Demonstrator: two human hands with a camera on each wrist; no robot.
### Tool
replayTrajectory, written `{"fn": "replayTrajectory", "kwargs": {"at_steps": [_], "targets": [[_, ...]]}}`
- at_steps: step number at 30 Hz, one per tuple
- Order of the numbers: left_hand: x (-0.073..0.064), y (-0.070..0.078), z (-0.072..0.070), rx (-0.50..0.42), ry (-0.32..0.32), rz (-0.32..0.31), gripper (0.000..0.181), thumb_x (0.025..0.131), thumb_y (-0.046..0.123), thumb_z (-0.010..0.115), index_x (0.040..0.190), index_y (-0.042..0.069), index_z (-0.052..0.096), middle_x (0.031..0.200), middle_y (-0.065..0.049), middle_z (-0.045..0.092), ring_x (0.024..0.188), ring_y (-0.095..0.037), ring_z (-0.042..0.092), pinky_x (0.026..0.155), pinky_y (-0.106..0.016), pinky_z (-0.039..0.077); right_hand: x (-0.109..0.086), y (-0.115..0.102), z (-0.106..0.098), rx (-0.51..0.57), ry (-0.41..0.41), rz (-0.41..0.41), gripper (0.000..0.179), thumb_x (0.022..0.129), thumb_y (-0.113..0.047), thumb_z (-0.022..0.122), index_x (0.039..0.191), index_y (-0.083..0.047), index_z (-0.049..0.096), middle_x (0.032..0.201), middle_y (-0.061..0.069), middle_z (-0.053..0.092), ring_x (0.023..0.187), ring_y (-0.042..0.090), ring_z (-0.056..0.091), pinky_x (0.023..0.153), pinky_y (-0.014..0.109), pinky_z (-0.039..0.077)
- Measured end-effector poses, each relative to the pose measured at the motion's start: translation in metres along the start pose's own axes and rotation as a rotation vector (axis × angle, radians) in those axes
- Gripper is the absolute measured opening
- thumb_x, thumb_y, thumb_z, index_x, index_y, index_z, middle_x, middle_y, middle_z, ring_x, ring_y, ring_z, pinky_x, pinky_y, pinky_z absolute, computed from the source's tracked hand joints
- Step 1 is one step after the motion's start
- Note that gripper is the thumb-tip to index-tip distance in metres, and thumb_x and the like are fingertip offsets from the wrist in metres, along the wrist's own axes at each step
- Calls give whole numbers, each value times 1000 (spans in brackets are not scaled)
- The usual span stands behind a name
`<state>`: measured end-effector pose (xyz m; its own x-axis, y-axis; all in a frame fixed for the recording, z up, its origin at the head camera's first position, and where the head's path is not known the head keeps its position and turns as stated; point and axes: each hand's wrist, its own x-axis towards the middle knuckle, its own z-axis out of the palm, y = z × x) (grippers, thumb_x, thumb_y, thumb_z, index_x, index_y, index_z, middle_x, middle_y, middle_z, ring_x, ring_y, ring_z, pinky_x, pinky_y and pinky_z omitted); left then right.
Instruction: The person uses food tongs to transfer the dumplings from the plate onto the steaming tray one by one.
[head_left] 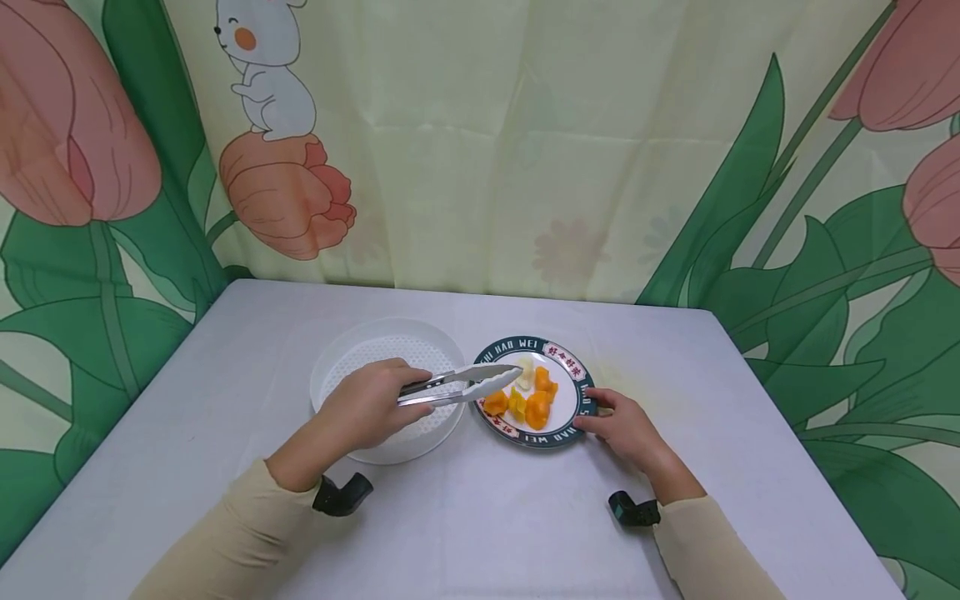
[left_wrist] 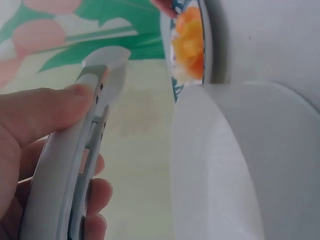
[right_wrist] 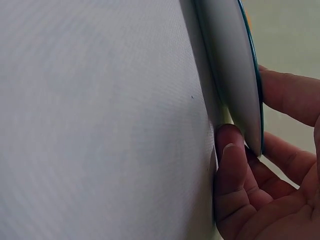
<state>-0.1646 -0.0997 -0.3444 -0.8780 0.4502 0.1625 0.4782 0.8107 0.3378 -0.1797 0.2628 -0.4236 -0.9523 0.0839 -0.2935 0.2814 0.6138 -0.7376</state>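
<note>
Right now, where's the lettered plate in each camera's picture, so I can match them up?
Head: the lettered plate lies just right of centre, below mid-height.
Left wrist: plate at the top, right of centre, seen nearly edge-on and cut off by the frame.
Right wrist: plate at upper right, its underside showing.
Shared landmark: the right hand, at the plate's rim.

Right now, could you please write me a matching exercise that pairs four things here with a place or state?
1. Tongs
2. Orange pieces
3. White round tray
4. Right hand

A. Lying on the plate
B. Gripping the plate's right edge
C. Held in the left hand
D. On the table, left of the plate

Pairs: 1-C, 2-A, 3-D, 4-B
</note>
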Motion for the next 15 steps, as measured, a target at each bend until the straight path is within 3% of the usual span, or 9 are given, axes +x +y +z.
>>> {"fn": "replayTrajectory", "kwargs": {"at_steps": [5, 9, 15], "targets": [[2, -1, 1, 10, -38, -34, 45, 84, 28, 82, 123, 9, 72, 98, -1, 67, 78, -15, 56, 66, -30, 48, 0, -1, -1, -2, 6, -5, 70, 91, -25, 75, 150, -4, 43, 148, 25, 42, 123, 38, 48, 95, 43, 50], [3, 2, 10, 35, -87, -80, 51, 81, 33, 84, 125, 11, 71, 106, -3, 67, 82, -16, 57, 66, -30, 50, 0, -1, -1, -2, 4, -7, 69, 91, -24, 75, 149, -4, 43, 148, 25, 42, 123, 38, 48, 95, 43, 50], [6, 7, 23, 66, -113, -96, 56, 78, 37, 85, 125, 11, 71, 113, -7, 67, 89, -20, 60, 73, -35, 55, 0, -1, 1, 1, 4, 6, 69, 91, -25, 75, 149, -4, 44, 146, 25, 43, 121, 37, 49, 94, 43, 51]]}}
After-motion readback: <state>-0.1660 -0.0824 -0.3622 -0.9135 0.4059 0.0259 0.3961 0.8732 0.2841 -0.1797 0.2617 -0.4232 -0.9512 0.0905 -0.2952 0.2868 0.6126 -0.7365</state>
